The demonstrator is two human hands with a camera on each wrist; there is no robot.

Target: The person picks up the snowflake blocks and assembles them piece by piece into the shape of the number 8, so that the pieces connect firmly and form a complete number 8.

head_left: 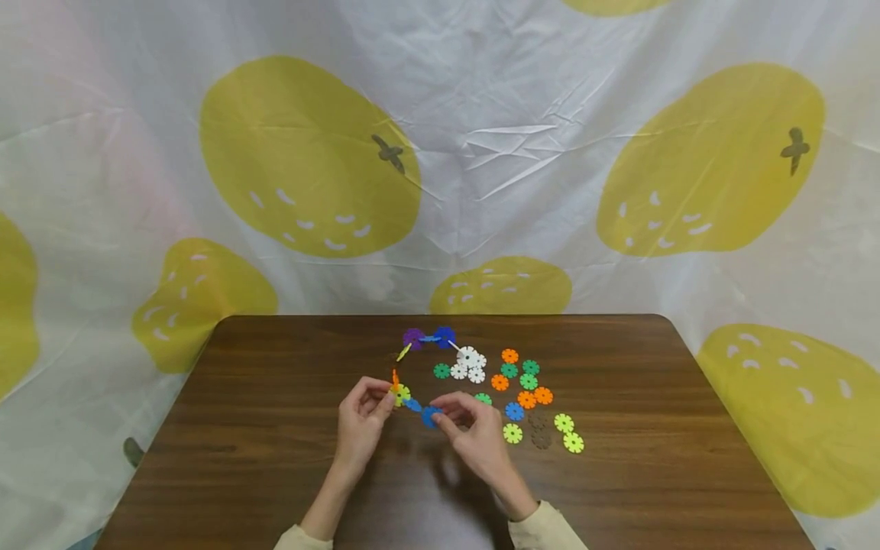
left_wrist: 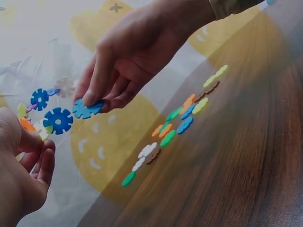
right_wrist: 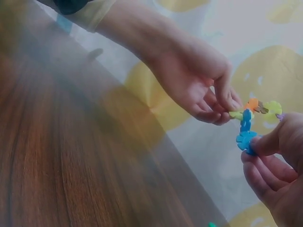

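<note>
Evidently | left grip: pinching lime disc | right grip: pinching blue disc | twisting could unseat blue link between grips (joint unclear)

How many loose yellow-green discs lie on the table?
3: one yellow-green disc beside the right hand, a second and third right of the brown discs. The hand could hide others.

And here's the right hand's grip, thumb and fingers pinching a light-blue disc that meets a darker blue disc edge-on! Across from it, on the left, the left hand's grip pinches a yellow-green disc. Right beside that sit orange and brown pieces, then a second yellow-green disc. Dark wood counter fills the left, patterned cloth the right.
</note>
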